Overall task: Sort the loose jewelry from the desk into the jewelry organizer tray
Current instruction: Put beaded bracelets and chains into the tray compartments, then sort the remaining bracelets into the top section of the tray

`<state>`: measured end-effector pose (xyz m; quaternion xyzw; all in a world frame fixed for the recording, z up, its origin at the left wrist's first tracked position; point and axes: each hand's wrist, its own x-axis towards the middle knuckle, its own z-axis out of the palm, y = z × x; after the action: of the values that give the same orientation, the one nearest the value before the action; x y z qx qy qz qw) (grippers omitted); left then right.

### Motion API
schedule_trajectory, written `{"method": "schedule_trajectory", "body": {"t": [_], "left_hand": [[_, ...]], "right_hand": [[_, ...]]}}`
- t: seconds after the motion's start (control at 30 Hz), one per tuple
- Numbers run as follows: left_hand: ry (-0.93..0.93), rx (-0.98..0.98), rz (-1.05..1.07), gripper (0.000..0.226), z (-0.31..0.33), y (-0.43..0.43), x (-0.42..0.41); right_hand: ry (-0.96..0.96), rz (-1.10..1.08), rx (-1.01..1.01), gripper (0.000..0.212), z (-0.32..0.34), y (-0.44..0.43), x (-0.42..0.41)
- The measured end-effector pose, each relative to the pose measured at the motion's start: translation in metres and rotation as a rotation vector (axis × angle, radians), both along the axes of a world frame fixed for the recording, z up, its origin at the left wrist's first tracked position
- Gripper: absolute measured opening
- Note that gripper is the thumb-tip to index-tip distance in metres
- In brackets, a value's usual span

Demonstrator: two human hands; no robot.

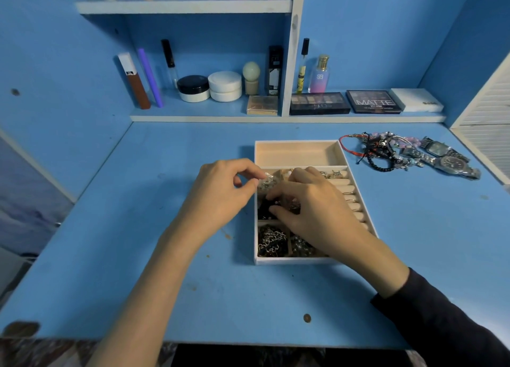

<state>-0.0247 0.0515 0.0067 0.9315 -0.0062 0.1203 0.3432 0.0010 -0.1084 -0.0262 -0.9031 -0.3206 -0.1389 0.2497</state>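
Pinch over the tray (296,154)
The left hand (220,192) pinches a small silver piece (267,181) at the tray's left rim; the right hand (311,206) curls into the middle cells, its hold hidden. A slack pinch could drop the piece outside the rim or tangle it in the chains (271,241). Bracelets (386,151) lie far right.

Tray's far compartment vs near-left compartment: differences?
Far compartment is wide, spanning most of the tray; near-left compartment is small and squarish. Far compartment holds nothing visible; near-left compartment is full of silver chain. Both have cream walls.
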Motion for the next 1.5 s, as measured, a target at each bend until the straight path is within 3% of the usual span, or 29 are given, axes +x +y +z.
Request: {"method": "schedule_trajectory", "body": {"t": [0.27,0.43,0.57,0.73,0.87,1.03,1.2,1.27,1.4,1.5], "left_hand": [[-0.007,-0.048,0.004,0.015,-0.002,-0.004,0.005],[-0.041,-0.080,-0.027,0.015,0.000,-0.022,0.017],[-0.047,-0.094,-0.110,0.013,0.005,-0.048,0.032],[-0.008,-0.087,-0.215,0.014,0.008,-0.085,0.054],[0.015,-0.071,-0.242,0.014,0.010,-0.110,0.070],[0.038,-0.069,-0.247,0.014,0.009,-0.125,0.079],[0.055,-0.049,-0.236,0.014,0.006,-0.129,0.081],[0.058,-0.041,-0.233,0.014,0.005,-0.129,0.082],[0.074,-0.041,-0.237,0.015,0.003,-0.130,0.082],[0.081,-0.035,-0.241,0.016,0.001,-0.132,0.083]], "right_hand": [[-0.002,0.036,-0.034,0.017,0.001,0.000,0.004],[0.092,0.028,0.078,0.022,0.003,-0.012,0.007],[0.091,-0.100,0.176,0.009,0.009,-0.049,0.022],[0.081,-0.338,0.023,0.009,0.014,-0.107,0.058],[0.132,-0.535,-0.185,0.022,0.010,-0.123,0.071],[0.062,-0.590,-0.272,0.025,-0.004,-0.127,0.073],[0.008,-0.570,-0.007,0.011,-0.012,-0.133,0.076],[0.030,-0.537,0.207,0.004,-0.012,-0.137,0.077],[0.213,-0.479,0.681,0.012,-0.004,-0.143,0.077],[0.261,-0.400,0.927,0.013,0.000,-0.146,0.074]]}}
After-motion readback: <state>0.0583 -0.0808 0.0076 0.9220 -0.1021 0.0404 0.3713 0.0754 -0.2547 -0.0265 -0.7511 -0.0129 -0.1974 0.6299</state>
